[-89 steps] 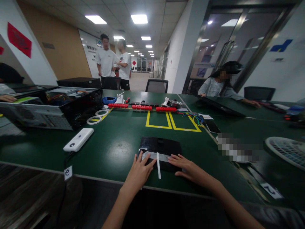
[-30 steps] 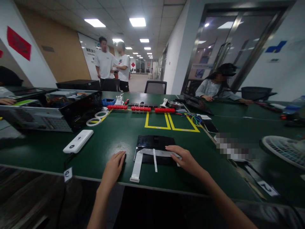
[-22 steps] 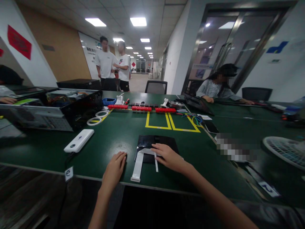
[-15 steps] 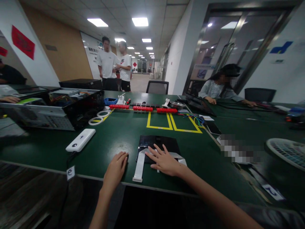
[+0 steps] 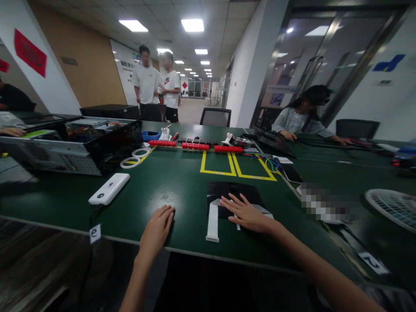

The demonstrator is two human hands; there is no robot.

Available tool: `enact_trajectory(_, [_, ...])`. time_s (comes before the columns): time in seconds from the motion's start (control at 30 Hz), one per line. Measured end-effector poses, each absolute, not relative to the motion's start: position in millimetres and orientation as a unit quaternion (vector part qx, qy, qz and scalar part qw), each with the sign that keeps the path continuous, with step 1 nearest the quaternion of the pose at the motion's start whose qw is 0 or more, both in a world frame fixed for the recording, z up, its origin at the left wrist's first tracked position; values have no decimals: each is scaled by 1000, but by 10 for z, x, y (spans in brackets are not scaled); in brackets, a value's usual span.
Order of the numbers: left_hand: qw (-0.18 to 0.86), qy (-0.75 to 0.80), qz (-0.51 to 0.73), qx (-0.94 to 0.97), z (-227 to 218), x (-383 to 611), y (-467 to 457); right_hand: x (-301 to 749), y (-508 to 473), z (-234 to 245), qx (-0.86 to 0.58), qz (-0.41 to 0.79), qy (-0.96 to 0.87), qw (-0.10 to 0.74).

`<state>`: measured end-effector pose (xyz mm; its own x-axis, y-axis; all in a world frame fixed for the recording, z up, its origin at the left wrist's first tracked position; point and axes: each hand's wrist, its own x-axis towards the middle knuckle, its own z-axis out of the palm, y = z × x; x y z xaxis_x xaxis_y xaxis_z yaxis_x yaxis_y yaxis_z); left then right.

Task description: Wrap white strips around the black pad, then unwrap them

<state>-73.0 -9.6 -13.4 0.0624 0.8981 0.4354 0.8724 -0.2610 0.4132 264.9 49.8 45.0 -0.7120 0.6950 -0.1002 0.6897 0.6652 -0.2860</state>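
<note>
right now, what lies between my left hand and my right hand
In the head view, going from your left hand to your right hand: green tabletop, then the white ribbon cable and the left part of the black panel.

single head view, facing forward and down over green table (image 5: 185, 186)

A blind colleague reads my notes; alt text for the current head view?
A right hand lies spread on a flat black panel with white ribbon cable, on a green table. The left hand rests to its left; an open computer case lies beyond.
</note>
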Motion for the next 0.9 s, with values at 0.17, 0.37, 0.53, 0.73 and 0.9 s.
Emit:
enact_trajectory(0.17, [20,605,324,727,-145,-737,-88,3345,518,378,-430,156,-888,41])
enact_trajectory(0.37, [22,607,331,723,-141,-727,-94,3912,485,366,-502,156,-850,39])
enact_trajectory(0.53, [28,609,330,721,-131,-727,-100,3961,448,407,-513,166,-840,63])
enact_trajectory(0.73, [17,602,330,727,-126,-736,-95,3976,441,375,-521,156,-836,69])
enact_trajectory(0.9, [15,605,322,728,-119,-731,-102,4180,323,354,-564,90,-817,78])
